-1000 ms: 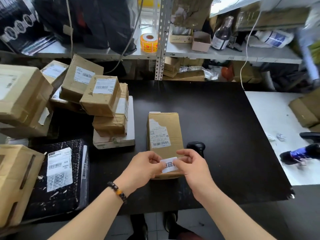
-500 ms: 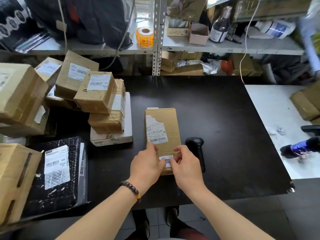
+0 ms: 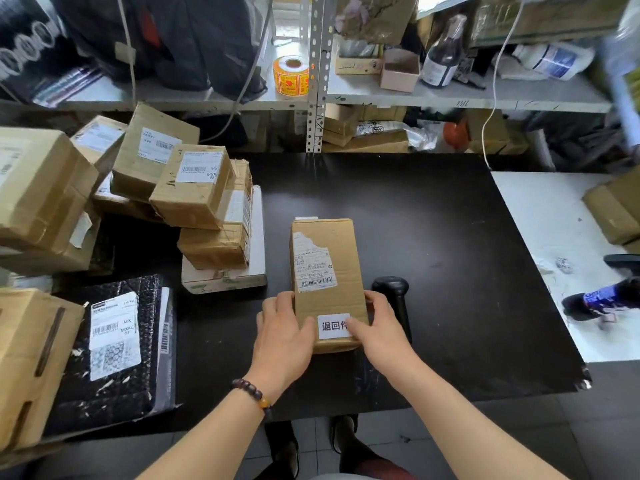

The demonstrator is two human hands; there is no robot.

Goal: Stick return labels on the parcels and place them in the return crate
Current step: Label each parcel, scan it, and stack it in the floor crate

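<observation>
Both parcel (image 3: 327,271) sides gripped, left hand (image 3: 282,336) and right hand (image 3: 379,336); right thumb on return label (image 3: 332,326).

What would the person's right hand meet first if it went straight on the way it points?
The cardboard parcel: the right hand angles forward-left and grips its right edge, thumb on the return label. The black scanner lies to its right, off that line.
</observation>
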